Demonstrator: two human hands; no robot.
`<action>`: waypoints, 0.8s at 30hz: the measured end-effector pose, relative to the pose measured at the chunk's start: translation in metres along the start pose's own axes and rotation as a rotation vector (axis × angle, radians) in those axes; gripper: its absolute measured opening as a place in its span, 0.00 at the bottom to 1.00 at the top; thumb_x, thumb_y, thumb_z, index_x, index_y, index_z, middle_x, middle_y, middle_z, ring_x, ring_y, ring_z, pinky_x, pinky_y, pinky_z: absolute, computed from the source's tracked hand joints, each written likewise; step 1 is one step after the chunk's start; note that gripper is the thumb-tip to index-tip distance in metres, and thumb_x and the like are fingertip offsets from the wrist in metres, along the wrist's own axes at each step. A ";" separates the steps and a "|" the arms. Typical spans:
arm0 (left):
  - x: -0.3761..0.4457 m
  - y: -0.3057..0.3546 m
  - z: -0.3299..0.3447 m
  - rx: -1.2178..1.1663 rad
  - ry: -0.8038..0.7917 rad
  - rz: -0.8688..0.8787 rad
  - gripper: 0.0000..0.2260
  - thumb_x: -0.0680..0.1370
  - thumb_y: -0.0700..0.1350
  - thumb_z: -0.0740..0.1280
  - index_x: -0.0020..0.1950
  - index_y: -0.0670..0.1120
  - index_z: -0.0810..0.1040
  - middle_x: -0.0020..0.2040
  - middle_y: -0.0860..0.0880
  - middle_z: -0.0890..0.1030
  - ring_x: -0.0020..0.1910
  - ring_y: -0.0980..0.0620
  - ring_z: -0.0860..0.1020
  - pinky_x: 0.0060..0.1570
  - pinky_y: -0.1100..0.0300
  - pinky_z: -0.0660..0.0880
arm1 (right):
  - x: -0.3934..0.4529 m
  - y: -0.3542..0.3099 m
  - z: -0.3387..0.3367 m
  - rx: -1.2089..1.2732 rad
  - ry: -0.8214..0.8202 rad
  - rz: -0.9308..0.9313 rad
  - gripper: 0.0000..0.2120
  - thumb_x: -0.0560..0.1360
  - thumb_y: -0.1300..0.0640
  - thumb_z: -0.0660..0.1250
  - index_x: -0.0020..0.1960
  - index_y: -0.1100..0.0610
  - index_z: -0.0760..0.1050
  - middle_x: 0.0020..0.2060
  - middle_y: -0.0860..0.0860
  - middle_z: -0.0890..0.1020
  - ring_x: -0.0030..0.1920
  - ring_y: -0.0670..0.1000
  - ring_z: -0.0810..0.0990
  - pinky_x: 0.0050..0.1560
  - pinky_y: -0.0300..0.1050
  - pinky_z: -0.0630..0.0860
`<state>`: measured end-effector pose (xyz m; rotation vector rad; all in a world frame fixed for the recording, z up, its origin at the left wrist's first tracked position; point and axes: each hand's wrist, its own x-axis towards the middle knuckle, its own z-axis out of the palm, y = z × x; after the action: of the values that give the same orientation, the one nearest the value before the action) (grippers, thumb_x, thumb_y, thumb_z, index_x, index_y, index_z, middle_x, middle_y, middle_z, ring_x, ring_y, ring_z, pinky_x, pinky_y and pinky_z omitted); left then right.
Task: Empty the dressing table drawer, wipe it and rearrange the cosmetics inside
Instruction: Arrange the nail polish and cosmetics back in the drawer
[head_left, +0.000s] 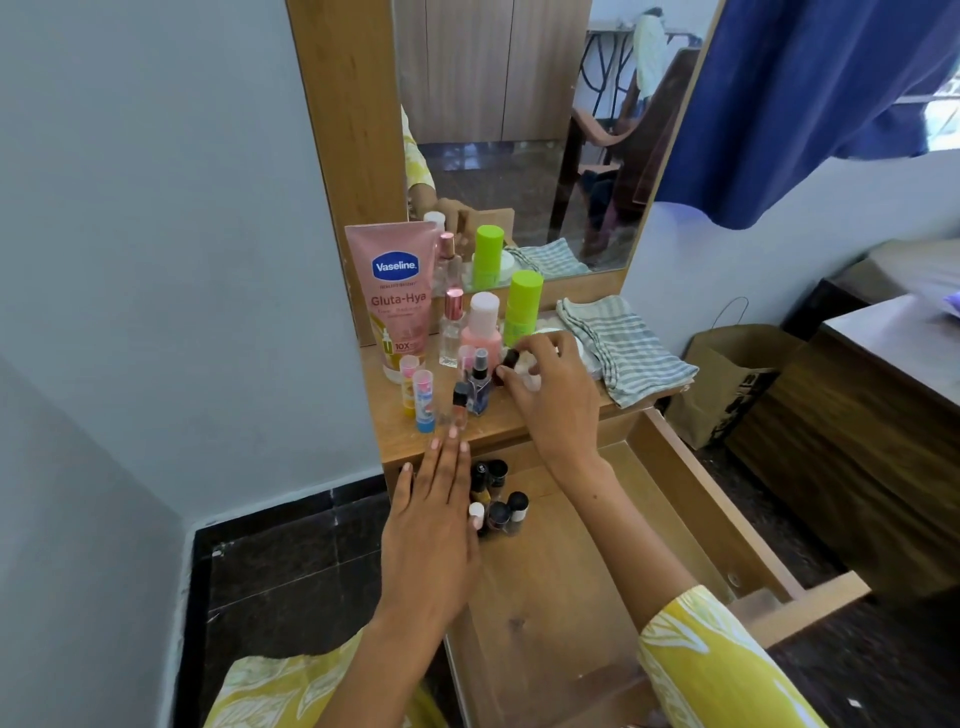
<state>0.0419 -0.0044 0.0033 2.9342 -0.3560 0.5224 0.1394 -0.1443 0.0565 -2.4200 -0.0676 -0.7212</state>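
The long wooden drawer (597, 561) is pulled out under the wooden bench (519, 421), and a small bunch of little dark-capped bottles (496, 496) stands in its back left corner, so putting things back looks started; the rest of the drawer floor is bare wood. I think the wiping is done, because the striped grey and white cloth (623, 348) lies folded on the bench. The right hand (550, 389) pinches a small dark bottle (506, 366) on the bench. The left hand (434, 525) is flat with straight fingers, holding nothing, just beside the little bottles. Many things wait on the bench: a tall pink tube (397, 301), a green bottle (522, 306), a pink bottle with a white cap (482, 327), and two small sticks with pink caps (418, 395). They stand close together, so one could tip over
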 end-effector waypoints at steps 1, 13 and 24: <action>0.000 0.000 0.000 0.001 -0.009 -0.002 0.38 0.62 0.46 0.78 0.69 0.39 0.70 0.71 0.43 0.68 0.69 0.45 0.68 0.63 0.45 0.64 | -0.002 -0.001 -0.001 0.034 0.016 -0.007 0.09 0.72 0.55 0.71 0.50 0.54 0.75 0.48 0.50 0.77 0.43 0.50 0.80 0.36 0.42 0.71; 0.000 0.002 -0.012 -0.053 -0.160 -0.030 0.36 0.77 0.47 0.64 0.76 0.44 0.45 0.77 0.48 0.41 0.75 0.51 0.44 0.71 0.53 0.44 | -0.084 0.011 -0.059 0.178 -0.078 0.220 0.08 0.72 0.59 0.72 0.47 0.50 0.75 0.39 0.38 0.80 0.41 0.39 0.80 0.43 0.40 0.79; -0.002 0.003 -0.017 -0.084 -0.189 -0.055 0.32 0.81 0.48 0.55 0.75 0.47 0.35 0.74 0.51 0.32 0.73 0.52 0.33 0.72 0.54 0.36 | -0.087 0.030 -0.017 -0.144 -0.488 0.333 0.10 0.71 0.65 0.70 0.50 0.54 0.78 0.44 0.50 0.82 0.45 0.50 0.80 0.44 0.43 0.75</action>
<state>0.0341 -0.0035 0.0185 2.9083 -0.3084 0.2173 0.0633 -0.1677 0.0071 -2.6027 0.1942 0.0210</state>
